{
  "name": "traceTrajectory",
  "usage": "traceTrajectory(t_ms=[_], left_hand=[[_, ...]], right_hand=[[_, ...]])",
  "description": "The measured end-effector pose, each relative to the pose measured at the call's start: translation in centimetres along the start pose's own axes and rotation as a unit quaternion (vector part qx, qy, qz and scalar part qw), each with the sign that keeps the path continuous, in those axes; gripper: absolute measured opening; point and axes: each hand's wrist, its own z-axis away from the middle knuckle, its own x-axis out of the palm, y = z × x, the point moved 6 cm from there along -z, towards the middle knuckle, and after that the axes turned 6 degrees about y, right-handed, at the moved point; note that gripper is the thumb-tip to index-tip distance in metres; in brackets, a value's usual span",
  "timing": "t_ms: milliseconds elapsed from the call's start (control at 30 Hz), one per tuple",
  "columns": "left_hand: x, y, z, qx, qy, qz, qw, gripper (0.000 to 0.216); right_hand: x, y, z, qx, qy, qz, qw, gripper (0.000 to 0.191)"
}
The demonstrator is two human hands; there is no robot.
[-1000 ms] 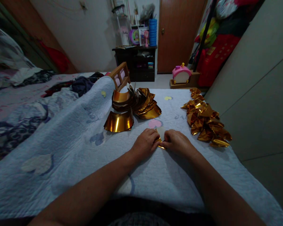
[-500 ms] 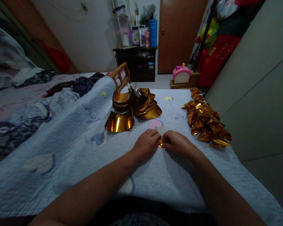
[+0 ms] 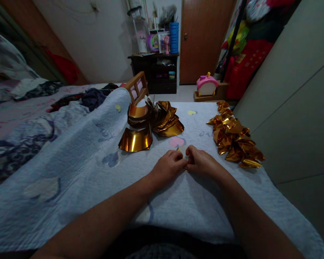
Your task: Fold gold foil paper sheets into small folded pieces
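Note:
On the pale blue quilt (image 3: 78, 169), my left hand (image 3: 169, 166) and my right hand (image 3: 202, 162) press together around a small gold foil paper (image 3: 182, 150), pinching it between the fingertips. Most of the paper is hidden under my fingers; only a pale corner shows. Just beyond my hands, a curved gold sheet (image 3: 135, 140) stands in front of a fanned stack of gold sheets (image 3: 158, 117). To the right lies a heap of folded gold pieces (image 3: 234, 138).
A wooden frame (image 3: 137, 86) rises behind the stack. Bedding and clothes (image 3: 91, 98) lie to the left, a cupboard wall (image 3: 294, 97) stands close on the right. Farther back are a dark shelf unit (image 3: 158, 70), a pink toy (image 3: 206, 83) and a door (image 3: 202, 36).
My hands have drawn closer together over the foil paper, covering more of it. The gold edge seen below my fingers earlier is almost hidden now.

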Motion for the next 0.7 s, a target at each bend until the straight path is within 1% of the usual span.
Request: traceTrajectory(t_ms=[133,233,267,333,400,433,467,600,700], left_hand=[[-0.1,-0.2,0.1,-0.019,0.005,0.047,0.999,0.019],[-0.3,-0.1,0.1,-0.014,0.016,0.053,0.998,0.019],[-0.3,0.0,0.1,-0.007,0.015,0.042,0.999,0.019],[-0.3,0.1,0.1,0.007,0.015,0.022,1.0,0.019],[-0.3,0.2,0.1,0.016,0.014,0.015,1.0,0.019],[-0.3,0.2,0.1,0.02,0.014,0.013,1.0,0.019],[-0.2,0.3,0.1,0.024,0.012,0.01,1.0,0.019],[-0.2,0.4,0.0,0.034,0.007,-0.01,0.999,0.018],[-0.3,0.5,0.0,0.03,0.007,-0.001,1.0,0.018]], right_hand=[[-0.5,-0.1,0.3,-0.007,-0.022,-0.044,0.999,0.035],[-0.9,-0.1,0.1,-0.019,-0.021,-0.078,0.997,0.025],[-1.1,0.2,-0.1,-0.018,-0.004,-0.081,0.997,0.021],[-1.5,0.9,-0.6,-0.007,0.055,-0.052,0.997,0.012],[-2.0,1.7,-1.1,0.003,0.145,0.005,0.989,0.014],[-2.0,1.9,-1.3,0.001,0.174,0.03,0.984,0.016],[-1.9,2.0,-1.5,0.001,0.187,0.05,0.981,0.019],[-1.0,2.1,-2.1,0.025,0.167,0.109,0.98,0.027],[-0.6,1.7,-2.4,0.04,0.161,0.124,0.978,0.027]])
